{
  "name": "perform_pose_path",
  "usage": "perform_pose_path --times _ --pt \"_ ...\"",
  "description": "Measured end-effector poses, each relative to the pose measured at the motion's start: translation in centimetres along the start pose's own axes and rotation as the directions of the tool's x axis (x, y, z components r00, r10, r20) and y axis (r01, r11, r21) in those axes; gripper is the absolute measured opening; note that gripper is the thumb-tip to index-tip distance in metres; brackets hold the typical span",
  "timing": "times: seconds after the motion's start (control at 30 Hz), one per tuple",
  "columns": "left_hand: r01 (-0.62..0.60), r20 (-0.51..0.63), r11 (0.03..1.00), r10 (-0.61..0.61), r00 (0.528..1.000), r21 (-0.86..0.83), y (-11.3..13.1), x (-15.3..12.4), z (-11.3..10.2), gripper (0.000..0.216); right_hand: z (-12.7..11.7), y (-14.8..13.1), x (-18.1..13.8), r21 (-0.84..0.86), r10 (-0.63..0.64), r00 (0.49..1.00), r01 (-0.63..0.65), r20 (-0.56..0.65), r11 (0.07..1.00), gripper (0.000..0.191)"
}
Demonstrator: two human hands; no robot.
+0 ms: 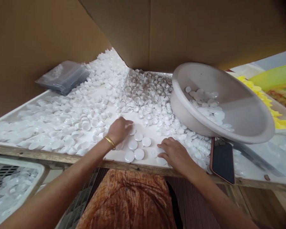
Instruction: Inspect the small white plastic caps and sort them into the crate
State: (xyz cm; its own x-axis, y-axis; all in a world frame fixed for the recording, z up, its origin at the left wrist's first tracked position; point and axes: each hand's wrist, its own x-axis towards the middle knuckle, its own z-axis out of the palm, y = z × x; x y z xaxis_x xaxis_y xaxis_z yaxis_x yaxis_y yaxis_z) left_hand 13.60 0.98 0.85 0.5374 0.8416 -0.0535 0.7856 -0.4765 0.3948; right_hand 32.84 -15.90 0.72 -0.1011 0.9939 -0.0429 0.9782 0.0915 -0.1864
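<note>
Several round white plastic caps [139,154] lie in a loose cluster on the white tabletop [114,156] in front of me. My left hand [120,131], with a gold bangle at the wrist, is at the cluster's far left side. Its forefinger stretches out beside a white cap [132,131]; its other fingers are partly hidden. On the cluster's right, my right hand [175,154] has its thumb and fingers apart, close to a cap [161,161] near the table edge. Whether the fingertips touch these caps I cannot tell.
Small white cup-like parts [85,125] are heaped across the table. A grey basin [178,101] holding white caps stands tilted at right, with a phone [222,160] before it. Cardboard [181,35] rises behind. A plastic-wrapped packet [64,76] lies left; a white crate [41,170] stands below.
</note>
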Motion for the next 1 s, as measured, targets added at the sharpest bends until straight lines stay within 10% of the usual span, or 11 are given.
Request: perform_pose_path --times 0.2,0.33,0.53,1.0 --pt "-0.153 -0.024 0.988 0.153 0.988 -0.009 0.4 -3.0 1.0 0.027 0.1 0.9 1.3 -0.047 0.048 0.975 -0.06 -0.217 0.997 0.023" --pt "-0.013 -0.193 0.951 -0.05 0.98 -0.309 -0.8 -1.8 -0.4 0.028 -0.6 -0.8 5.7 0.222 0.055 0.886 0.055 -0.46 0.974 0.022" --pt "0.184 0.026 0.496 -0.309 0.951 -0.848 -3.8 3.0 -2.8 0.023 0.4 -5.8 17.2 0.391 -0.113 0.86 0.339 -0.497 0.856 0.024" --pt "0.17 -0.158 0.865 -0.273 0.949 -0.473 -6.7 5.3 -1.2 0.01 4.8 -4.6 20.6 0.181 -0.317 0.866 0.409 -0.387 0.895 0.024"
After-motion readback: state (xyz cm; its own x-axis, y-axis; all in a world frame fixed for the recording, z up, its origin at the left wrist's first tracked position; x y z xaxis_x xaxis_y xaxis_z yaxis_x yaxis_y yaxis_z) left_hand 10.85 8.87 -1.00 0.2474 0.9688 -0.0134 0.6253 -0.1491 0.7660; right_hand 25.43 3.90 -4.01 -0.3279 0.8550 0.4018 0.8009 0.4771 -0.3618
